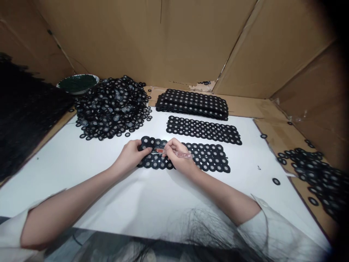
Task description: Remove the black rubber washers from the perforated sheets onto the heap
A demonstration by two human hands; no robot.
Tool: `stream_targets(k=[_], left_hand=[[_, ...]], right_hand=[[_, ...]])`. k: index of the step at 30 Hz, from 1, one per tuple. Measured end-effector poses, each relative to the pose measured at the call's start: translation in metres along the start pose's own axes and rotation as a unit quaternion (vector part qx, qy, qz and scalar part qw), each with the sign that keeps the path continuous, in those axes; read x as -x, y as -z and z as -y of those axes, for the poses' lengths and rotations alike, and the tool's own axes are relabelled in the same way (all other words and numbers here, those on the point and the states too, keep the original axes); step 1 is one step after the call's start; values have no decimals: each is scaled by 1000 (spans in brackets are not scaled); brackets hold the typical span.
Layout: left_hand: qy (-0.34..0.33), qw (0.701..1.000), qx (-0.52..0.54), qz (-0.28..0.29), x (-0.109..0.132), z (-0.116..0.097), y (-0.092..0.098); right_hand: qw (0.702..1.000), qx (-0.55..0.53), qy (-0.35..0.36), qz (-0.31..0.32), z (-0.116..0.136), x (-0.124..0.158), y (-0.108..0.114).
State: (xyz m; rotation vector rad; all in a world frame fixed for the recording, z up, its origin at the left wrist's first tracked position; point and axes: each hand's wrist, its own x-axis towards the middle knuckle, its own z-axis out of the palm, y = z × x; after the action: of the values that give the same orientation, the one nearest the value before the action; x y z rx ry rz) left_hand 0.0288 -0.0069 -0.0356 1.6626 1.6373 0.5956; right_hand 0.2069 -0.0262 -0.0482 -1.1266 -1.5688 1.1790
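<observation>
Before me on the white board lies a flat sheet of linked black rings with pale centres (pixel 208 158). My left hand (pixel 135 153) is closed on its left end, thumb on top and fingers along the far edge. My right hand (pixel 177 154) is closed round a slim pen-like tool (pixel 184 155) with a clear, pinkish handle and a reddish front part. The tool points left and its front end is over the rings, close to my left thumb. Its very tip is too small to make out. My right hand covers the middle of the sheet.
A similar sheet (pixel 203 130) lies just beyond, with a stack of sheets (pixel 192 103) behind it. Loose rings form a large heap (pixel 111 107) at left and a smaller pile (pixel 308 165) at right. A bowl (pixel 79 84) of dark green material stands far left. Cardboard walls (pixel 141 43) enclose the table.
</observation>
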Motion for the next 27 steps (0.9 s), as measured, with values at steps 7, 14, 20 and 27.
stream_targets(k=[7,14,20,27], left_hand=[[0,994,89,63,20,-19,-1],[-30,996,46,76,-2,-3,16],[-61,998,-17,21,-11,-7,13],[-56,996,-63,0,-16,-5,8]], right_hand=[[989,138,56,12,6,-2,-11],[997,-76,-10,-4,2,-9,4],[998,-44,20,-30,0,-17,1],[999,19,18,-47,-5,-14,-3]])
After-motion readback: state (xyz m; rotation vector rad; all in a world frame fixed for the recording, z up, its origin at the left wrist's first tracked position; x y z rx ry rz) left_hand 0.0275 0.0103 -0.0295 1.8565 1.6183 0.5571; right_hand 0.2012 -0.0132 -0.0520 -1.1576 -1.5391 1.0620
